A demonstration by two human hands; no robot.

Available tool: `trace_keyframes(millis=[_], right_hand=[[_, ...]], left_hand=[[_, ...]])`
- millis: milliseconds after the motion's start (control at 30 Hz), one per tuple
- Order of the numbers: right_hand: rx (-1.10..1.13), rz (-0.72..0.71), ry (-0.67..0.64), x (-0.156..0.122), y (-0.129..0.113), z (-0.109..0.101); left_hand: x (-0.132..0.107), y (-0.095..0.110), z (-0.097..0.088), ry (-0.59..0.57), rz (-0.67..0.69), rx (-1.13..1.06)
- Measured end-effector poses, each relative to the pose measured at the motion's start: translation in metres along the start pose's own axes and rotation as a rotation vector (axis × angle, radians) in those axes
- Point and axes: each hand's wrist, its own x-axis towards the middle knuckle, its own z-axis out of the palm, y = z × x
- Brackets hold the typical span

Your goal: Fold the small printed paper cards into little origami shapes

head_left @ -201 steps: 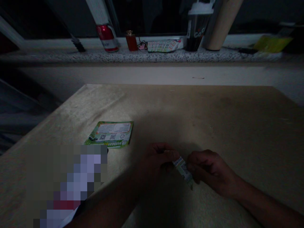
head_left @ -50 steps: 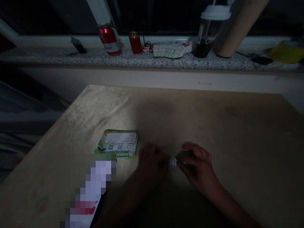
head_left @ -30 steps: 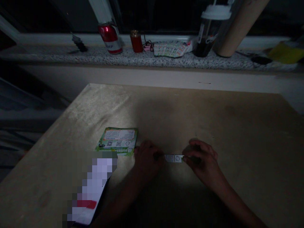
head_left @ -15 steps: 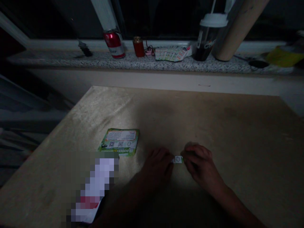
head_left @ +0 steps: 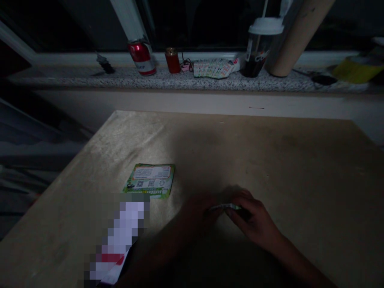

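Head view. Two bare hands meet low, right of centre, over a beige worktop [head_left: 270, 148]. A narrow printed paper strip [head_left: 229, 206] spans the space between them, seen nearly edge-on and slightly bowed. The right hand [head_left: 252, 216] has its grip closed on the strip, the thumb below and the forefinger above, near its right end. The left hand [head_left: 196, 212] has its grip closed on the opposite end; deep shadow conceals the exact finger contact. Whether the strip touches the worktop cannot be told.

To the left of the hands, and apart from them, green-bordered cards [head_left: 151, 178] lie flat in a small stack, the uppermost bearing text and square codes. Just in front of these, a slim, pale-faced object [head_left: 120, 232] lies at a slant, largely obscured by pixelation.

Beyond the worktop runs a speckled sill [head_left: 168, 82]. It carries, from left to right, a small dark object [head_left: 105, 65], a red and white can [head_left: 142, 59], a red container [head_left: 172, 62] with a gold-coloured top, a small pink item [head_left: 186, 67], a pleated patterned paper [head_left: 214, 69], a clear cup [head_left: 255, 56] with white lid and dark contents, a leaning cardboard tube [head_left: 297, 42], a dark oval item [head_left: 324, 80] and a yellow item [head_left: 357, 71].
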Motion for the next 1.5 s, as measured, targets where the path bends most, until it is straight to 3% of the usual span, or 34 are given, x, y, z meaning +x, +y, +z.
trace_keyframes(millis=[100, 167, 367, 600, 833, 1000, 1267, 1500], right_hand=[[0.198, 0.212, -0.022, -0.001, -0.002, 0.003], [0.266, 0.272, -0.064, -0.002, -0.002, 0.003], [0.444, 0.340, -0.166, -0.004, -0.009, 0.002], [0.551, 0.365, -0.153, -0.004, -0.009, 0.002], [0.565, 0.361, -0.148, -0.002, -0.011, 0.002], [0.634, 0.372, -0.146, 0.000, -0.005, 0.004], [0.710, 0.365, -0.076, 0.000, -0.005, 0.010], [0.691, 0.364, 0.010, 0.001, -0.004, 0.014]], left_hand=[[0.000, 0.005, -0.005, -0.045, -0.124, -0.113], [0.000, 0.007, -0.009, -0.079, -0.182, -0.172], [-0.001, 0.010, -0.015, -0.233, -0.314, -0.568], [0.001, 0.013, -0.015, -0.209, -0.321, -0.720], [0.000, 0.002, -0.005, -0.199, -0.390, -0.860], [0.002, -0.005, -0.002, -0.170, -0.386, -0.856], [0.008, -0.015, -0.002, 0.082, -0.321, -0.769], [0.002, 0.002, -0.002, 0.003, -0.214, -0.640]])
